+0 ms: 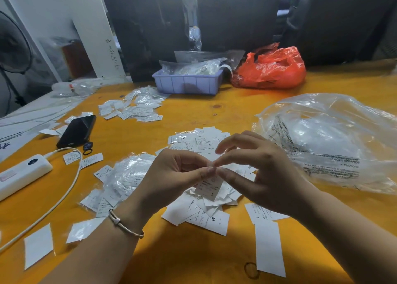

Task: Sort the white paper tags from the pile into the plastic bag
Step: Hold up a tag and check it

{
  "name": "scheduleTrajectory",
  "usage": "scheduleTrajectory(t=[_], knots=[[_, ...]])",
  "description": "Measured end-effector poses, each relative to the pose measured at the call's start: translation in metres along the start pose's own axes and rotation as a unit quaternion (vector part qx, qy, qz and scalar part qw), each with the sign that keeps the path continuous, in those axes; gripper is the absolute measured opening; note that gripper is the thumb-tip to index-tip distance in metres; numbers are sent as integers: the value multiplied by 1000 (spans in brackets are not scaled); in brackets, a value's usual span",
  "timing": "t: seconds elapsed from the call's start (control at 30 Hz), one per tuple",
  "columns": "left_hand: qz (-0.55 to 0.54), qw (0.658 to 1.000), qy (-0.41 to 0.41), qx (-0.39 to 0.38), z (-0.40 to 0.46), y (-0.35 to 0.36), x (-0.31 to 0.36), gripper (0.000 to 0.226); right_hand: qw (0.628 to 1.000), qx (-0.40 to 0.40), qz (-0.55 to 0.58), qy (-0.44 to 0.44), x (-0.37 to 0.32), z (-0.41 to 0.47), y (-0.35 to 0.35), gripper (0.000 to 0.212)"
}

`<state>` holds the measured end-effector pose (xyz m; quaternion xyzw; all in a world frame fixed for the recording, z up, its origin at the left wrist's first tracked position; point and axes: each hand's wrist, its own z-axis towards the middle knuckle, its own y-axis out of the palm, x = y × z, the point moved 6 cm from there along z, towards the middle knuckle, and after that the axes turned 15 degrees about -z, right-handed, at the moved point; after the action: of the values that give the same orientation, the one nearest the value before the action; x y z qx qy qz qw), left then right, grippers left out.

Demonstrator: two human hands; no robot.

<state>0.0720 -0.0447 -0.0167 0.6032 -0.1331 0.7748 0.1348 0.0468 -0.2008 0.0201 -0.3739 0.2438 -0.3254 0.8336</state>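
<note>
Honestly, the risk right now is that I've pinched more than one tag. My left hand (171,172) and right hand (257,167) are together over the pile (204,197), fingertips of both meeting on one white tag (209,187) that hangs just above the heap. These things are thin and slippery, so a second one could be stuck behind it, and I can't tell from here whether it's a single.

Nearer to me than the pile, a few loose strips (268,247) lie on the desk (193,258); a sleeve or wrist sweep could knock them off the edge.

The plastic bag (330,141) sits just right of the pile, crumpled, and I can't see which way its mouth faces, so a one-handed drop may land on top of it instead of inside.

Left of the pile there's a heap of small clear packets (126,176), easy to mix in by accident. Further back beyond the pile, the purple tray (187,82) and red bag (270,68) are well out of reach.
</note>
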Motion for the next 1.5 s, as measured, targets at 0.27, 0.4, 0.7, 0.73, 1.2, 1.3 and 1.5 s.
scheduleTrajectory(t=[0.27, 0.4, 0.7, 0.73, 1.2, 1.3, 1.5], knots=[[36, 994, 25, 101, 2, -34, 15, 15, 990, 111, -15, 81, 26, -3, -11, 20], [50, 964, 44, 258, 0, -82, 21, 8, 960, 177, -125, 177, 62, -8, -25, 9], [297, 892, -210, 268, -4, -123, -20, 17, 895, 54, -282, 340, 119, -21, -26, 10], [319, 884, -213, 266, -5, -122, -20, 16, 886, 18, -298, 354, 125, -22, -22, 15], [388, 880, -90, 258, 2, -98, -1, 40, 817, -133, -402, 392, 154, -32, -11, 15], [368, 899, 8, 239, 3, -76, 8, 36, 830, -92, -389, 388, 154, -30, -14, 13], [352, 916, 86, 173, 3, -46, 11, 32, 876, 89, -314, 354, 141, -26, -32, 15]])
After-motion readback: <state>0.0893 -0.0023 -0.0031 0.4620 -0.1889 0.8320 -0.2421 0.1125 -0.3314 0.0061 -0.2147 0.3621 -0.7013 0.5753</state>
